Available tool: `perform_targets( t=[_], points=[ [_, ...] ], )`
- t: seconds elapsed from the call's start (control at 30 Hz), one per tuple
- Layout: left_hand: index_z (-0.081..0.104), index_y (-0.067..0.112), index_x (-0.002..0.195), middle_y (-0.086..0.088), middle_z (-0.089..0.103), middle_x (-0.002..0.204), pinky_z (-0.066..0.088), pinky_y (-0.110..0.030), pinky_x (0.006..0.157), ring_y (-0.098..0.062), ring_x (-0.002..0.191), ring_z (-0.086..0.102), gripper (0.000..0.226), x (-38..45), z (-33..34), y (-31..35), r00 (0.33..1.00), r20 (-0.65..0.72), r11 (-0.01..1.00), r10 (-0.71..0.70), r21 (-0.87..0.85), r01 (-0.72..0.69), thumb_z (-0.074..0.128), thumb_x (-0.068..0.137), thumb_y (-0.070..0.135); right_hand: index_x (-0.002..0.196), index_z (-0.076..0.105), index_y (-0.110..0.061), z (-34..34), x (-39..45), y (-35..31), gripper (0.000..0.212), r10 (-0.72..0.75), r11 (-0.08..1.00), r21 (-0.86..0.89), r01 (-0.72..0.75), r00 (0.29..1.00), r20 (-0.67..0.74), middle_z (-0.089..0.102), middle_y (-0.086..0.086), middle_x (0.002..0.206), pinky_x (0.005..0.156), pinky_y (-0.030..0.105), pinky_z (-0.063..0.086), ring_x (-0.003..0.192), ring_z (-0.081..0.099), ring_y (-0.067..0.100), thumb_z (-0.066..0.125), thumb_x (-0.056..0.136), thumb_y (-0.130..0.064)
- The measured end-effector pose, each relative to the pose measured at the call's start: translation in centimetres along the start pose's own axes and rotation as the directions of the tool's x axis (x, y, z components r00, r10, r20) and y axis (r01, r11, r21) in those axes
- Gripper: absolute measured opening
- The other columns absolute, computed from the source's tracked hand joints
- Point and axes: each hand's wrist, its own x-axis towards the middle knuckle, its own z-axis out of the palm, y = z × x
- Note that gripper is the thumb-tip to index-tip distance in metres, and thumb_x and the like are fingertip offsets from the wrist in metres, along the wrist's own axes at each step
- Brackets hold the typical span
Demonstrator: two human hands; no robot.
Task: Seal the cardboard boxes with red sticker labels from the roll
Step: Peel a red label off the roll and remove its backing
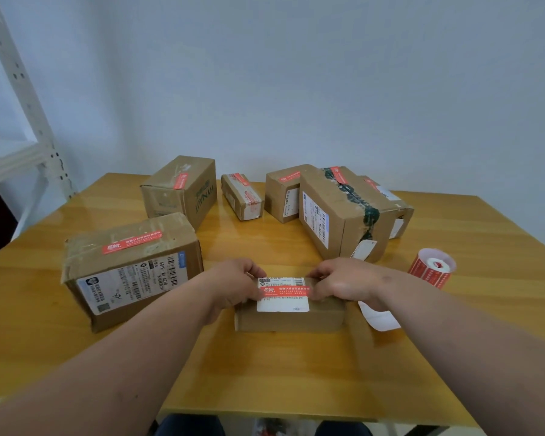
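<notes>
We had the small box (290, 316) near the counter (265, 372) edge, left hand (233, 286) and right hand (343, 283) each with its grip pinching an end of the red label (283, 291), stretching it flat across the top; roll (432, 268) sat right.

bare table (265, 372) near the edge; boxes (343, 212) crowd the far side.

A glossy yellow wooden surface (265, 372) fills the lower half of the view, its near edge running along the bottom. Behind it rises a plain pale wall (296, 73). At far left stands a white metal rack (22, 89), its perforated upright leaning across the corner and one shelf edge jutting out. A strip of white backing paper (379, 317) lies on the surface.
</notes>
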Motion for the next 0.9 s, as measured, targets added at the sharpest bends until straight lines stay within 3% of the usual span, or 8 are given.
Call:
perform_targets(
  t=[0.1, 0.2, 0.33, 0.4, 0.53, 0.67, 0.77, 0.9],
  points=[
    [0.058, 0.025, 0.129, 0.001, 0.056, 0.114, 0.046, -0.018, 0.069, -0.010, 0.093, 0.053, 0.042, -0.1, 0.0, 0.2, 0.998, -0.049, 0.998, 0.042, 0.043, -0.040, 0.057, 0.094, 0.002, 0.145, 0.034, -0.029, -0.1, -0.7, -0.1, 0.085, -0.018, 0.995, -0.090, 0.031, 0.990, 0.138, 0.048, -0.005, 0.135, 0.104, 0.035, 0.045, 0.121, 0.049, 0.016, 0.080, 0.074, -0.038],
    [0.051, 0.030, 0.139, 0.000, 0.053, 0.123, 0.040, -0.013, 0.059, -0.004, 0.086, 0.048, 0.047, -0.6, 0.3, 0.6, 0.991, -0.080, 0.986, 0.105, 0.137, -0.093, 0.048, 0.099, 0.006, 0.145, 0.034, -0.027, 0.1, -1.0, -0.3, 0.087, -0.038, 0.970, -0.236, 0.064, 0.993, 0.113, 0.051, -0.007, 0.131, 0.102, 0.030, 0.044, 0.120, 0.050, 0.015, 0.083, 0.073, -0.034],
    [0.035, 0.028, 0.150, 0.003, 0.027, 0.158, 0.040, -0.025, 0.100, -0.018, 0.137, 0.036, 0.056, -1.3, -0.1, 1.7, 0.948, -0.139, 0.867, 0.287, 0.459, -0.195, 0.044, 0.099, 0.005, 0.138, 0.042, -0.023, 0.1, -0.7, -0.5, 0.075, -0.036, 0.980, -0.195, 0.039, 0.999, 0.021, 0.053, -0.004, 0.123, 0.093, 0.031, 0.050, 0.111, 0.054, 0.016, 0.077, 0.076, -0.046],
    [0.040, 0.026, 0.147, 0.005, 0.028, 0.157, 0.032, -0.028, 0.109, -0.016, 0.142, 0.029, 0.051, -1.7, -0.8, 2.3, 0.893, -0.209, 0.829, 0.398, 0.498, -0.253, 0.046, 0.099, 0.010, 0.133, 0.045, -0.022, 0.0, -0.5, -1.2, 0.067, -0.018, 0.992, -0.128, 0.017, 1.000, -0.004, 0.054, -0.002, 0.116, 0.082, 0.031, 0.053, 0.102, 0.058, 0.017, 0.073, 0.079, -0.049],
    [0.052, 0.026, 0.136, 0.007, 0.043, 0.146, 0.036, -0.024, 0.104, -0.012, 0.134, 0.040, 0.040, -2.3, -2.5, 2.9, 0.784, -0.321, 0.793, 0.530, 0.516, -0.325, 0.049, 0.098, 0.015, 0.121, 0.050, -0.017, 0.1, 1.0, -3.4, 0.056, 0.000, 0.996, -0.089, -0.006, 0.998, -0.057, 0.059, 0.000, 0.100, 0.066, 0.026, 0.052, 0.084, 0.060, 0.014, 0.066, 0.083, -0.055],
    [0.057, 0.026, 0.130, 0.008, 0.048, 0.140, 0.051, -0.030, 0.097, -0.013, 0.125, 0.048, 0.035, -2.3, -4.7, 3.2, 0.743, -0.395, 0.808, 0.541, 0.490, -0.328, 0.053, 0.096, 0.017, 0.113, 0.058, -0.010, 0.7, 3.0, -6.9, 0.065, 0.019, 0.994, -0.106, -0.032, 0.993, -0.117, 0.071, 0.007, 0.094, 0.073, 0.028, 0.055, 0.073, 0.063, 0.017, 0.059, 0.081, -0.067],
    [0.058, 0.027, 0.127, 0.001, 0.056, 0.125, 0.049, -0.019, 0.076, -0.018, 0.110, 0.057, 0.033, -2.0, -7.0, 2.9, 0.739, -0.432, 0.826, 0.518, 0.477, -0.300, 0.054, 0.095, 0.017, 0.120, 0.056, -0.008, 1.4, 4.7, -9.8, 0.069, 0.008, 0.998, -0.056, -0.018, 0.987, -0.163, 0.070, 0.006, 0.093, 0.076, 0.027, 0.056, 0.072, 0.065, 0.017, 0.050, 0.086, -0.068],
    [0.060, 0.025, 0.125, 0.004, 0.058, 0.109, 0.044, -0.022, 0.071, -0.009, 0.089, 0.055, 0.030, -1.5, -11.1, 2.7, 0.718, -0.503, 0.856, 0.480, 0.446, -0.261, 0.053, 0.096, 0.020, 0.149, 0.027, -0.010, 1.6, 6.4, -13.0, 0.060, -0.067, 0.996, -0.062, 0.056, 0.981, -0.184, 0.055, 0.008, 0.087, 0.061, 0.027, 0.049, 0.083, 0.061, 0.023, 0.055, 0.096, -0.016]
  ],
)
